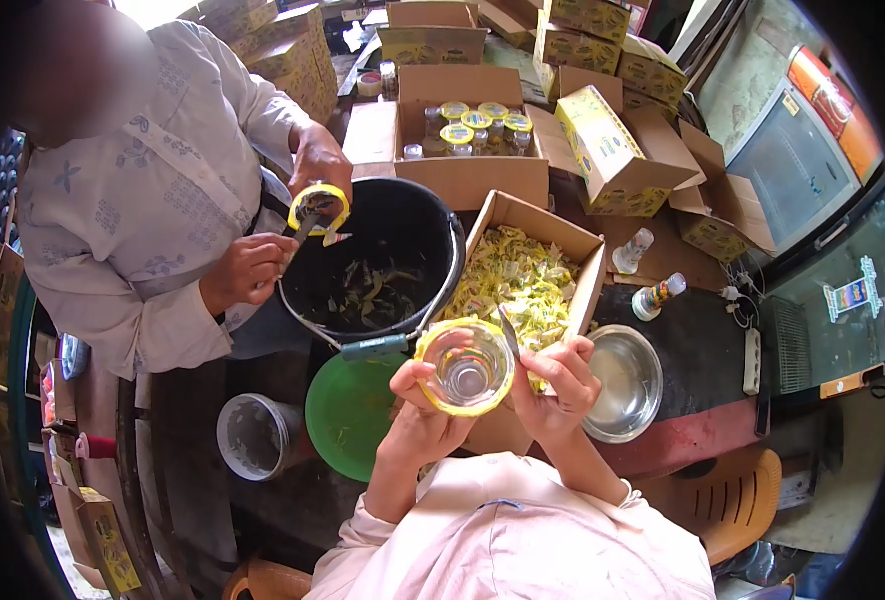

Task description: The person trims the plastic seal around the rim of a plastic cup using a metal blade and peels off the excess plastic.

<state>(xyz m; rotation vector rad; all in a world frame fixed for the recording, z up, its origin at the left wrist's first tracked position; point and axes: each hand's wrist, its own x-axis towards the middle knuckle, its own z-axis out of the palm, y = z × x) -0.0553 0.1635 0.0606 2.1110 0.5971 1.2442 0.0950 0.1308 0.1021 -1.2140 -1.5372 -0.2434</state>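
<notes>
Head view: left hand wrapped around a clear jar with a yellow rim, mouth turned up toward the camera, inside looking empty; right hand closed around a small knife, blade laid against the jar's right rim. Held just in front of the black bucket, slightly to its right. In the bucket, a loose layer of yellow and dark scraps at the bottom, handle hanging down over the near rim. Right of the bucket, touching it, an open cardboard box heaped with yellow label scraps. Behind the bucket, another open carton holding clear jars with yellow lids. In front of the bucket, a green basin, partly hidden by the left forearm; left of the basin, a grey tub lying tilted. Front right of the bucket, beyond the scrap box, an empty steel bowl. Far right of the bucket, two small bottles on the dark tabletop. Left of the bucket, a co-worker's hands over its rim, gripping a second yellow-rimmed jar with a blade on it. Stacked yellow cartons behind and to the right of the bucket.
</notes>
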